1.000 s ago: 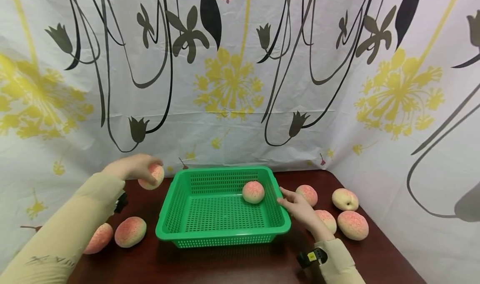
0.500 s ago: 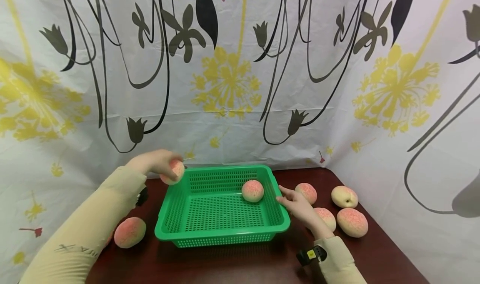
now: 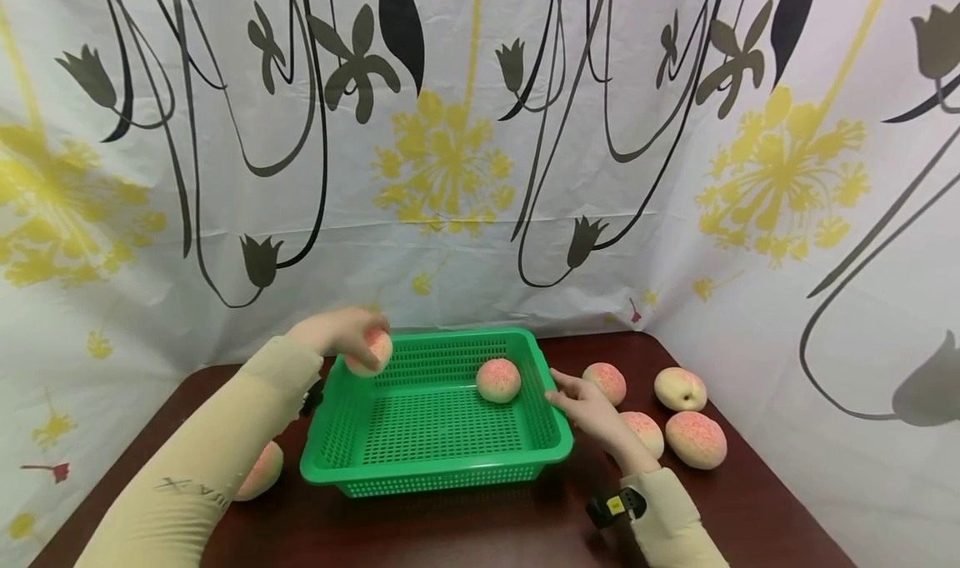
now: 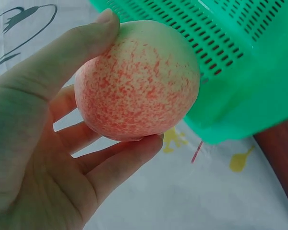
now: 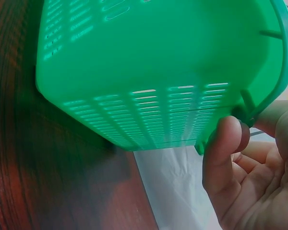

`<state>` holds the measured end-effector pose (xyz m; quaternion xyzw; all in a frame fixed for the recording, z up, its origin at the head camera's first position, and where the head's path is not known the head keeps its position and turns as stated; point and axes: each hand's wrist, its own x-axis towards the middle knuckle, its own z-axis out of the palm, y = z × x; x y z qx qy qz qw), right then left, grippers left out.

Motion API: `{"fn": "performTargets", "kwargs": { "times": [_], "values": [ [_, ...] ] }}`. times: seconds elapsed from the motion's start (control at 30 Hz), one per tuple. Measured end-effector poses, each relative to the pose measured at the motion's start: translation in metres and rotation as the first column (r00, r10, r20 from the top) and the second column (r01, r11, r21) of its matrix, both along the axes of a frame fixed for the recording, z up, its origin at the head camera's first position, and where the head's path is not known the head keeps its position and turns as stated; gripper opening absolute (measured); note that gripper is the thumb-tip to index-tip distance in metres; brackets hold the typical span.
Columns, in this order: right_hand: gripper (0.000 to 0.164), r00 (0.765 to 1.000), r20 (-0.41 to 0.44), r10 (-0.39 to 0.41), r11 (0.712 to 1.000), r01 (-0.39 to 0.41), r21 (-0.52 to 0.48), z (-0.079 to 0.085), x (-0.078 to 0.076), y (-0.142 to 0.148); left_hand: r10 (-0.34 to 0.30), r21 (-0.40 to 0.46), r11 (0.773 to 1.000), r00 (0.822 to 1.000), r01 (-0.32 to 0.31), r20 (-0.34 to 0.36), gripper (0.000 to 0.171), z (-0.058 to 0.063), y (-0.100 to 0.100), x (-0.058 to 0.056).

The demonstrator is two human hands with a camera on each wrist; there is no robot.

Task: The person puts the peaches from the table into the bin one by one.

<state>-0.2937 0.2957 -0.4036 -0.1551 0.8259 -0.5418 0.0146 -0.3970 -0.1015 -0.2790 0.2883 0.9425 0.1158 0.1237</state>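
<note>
A pink-speckled peach [image 4: 139, 81] is gripped between the thumb and fingers of my left hand [image 3: 339, 335]. In the head view this peach [image 3: 375, 353] hangs over the back left corner of a green plastic basket [image 3: 435, 466]. Inside the basket, towards its right side, sits another peach [image 3: 498, 381]. My right hand [image 3: 592, 411] pinches the basket's right rim; the right wrist view shows its thumb [image 5: 225, 143] against the rim's underside. The fingertips on the far side of the rim are partly hidden.
Several peaches lie right of the basket, among them a paler one [image 3: 680, 389] and a large one [image 3: 696, 440]. Another peach [image 3: 262, 470], partly behind my left sleeve, lies at the left. A patterned curtain [image 3: 450, 285] rises behind the dark wooden table [image 3: 450, 535].
My left hand has carried its peach rightward, from left of the basket to over its back left corner. The right hand keeps its hold on the rim. The head view has shifted slightly.
</note>
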Motion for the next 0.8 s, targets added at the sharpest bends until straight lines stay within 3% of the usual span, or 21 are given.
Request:
{"fn": "performTargets", "kwargs": {
  "times": [0.53, 0.8],
  "values": [
    [0.06, 1.0, 0.002, -0.014, 1.0, 0.014, 0.012, 0.001, 0.001, -0.003, -0.046, -0.091, 0.995, 0.999, 0.048, 0.024, 0.062, -0.038, 0.039, -0.009],
    [0.06, 1.0, 0.003, -0.01, 1.0, 0.01, 0.003, 0.002, 0.002, -0.001, -0.031, -0.106, 0.994, 0.999, 0.034, 0.028, 0.064, -0.046, 0.057, -0.015]
  ]
}}
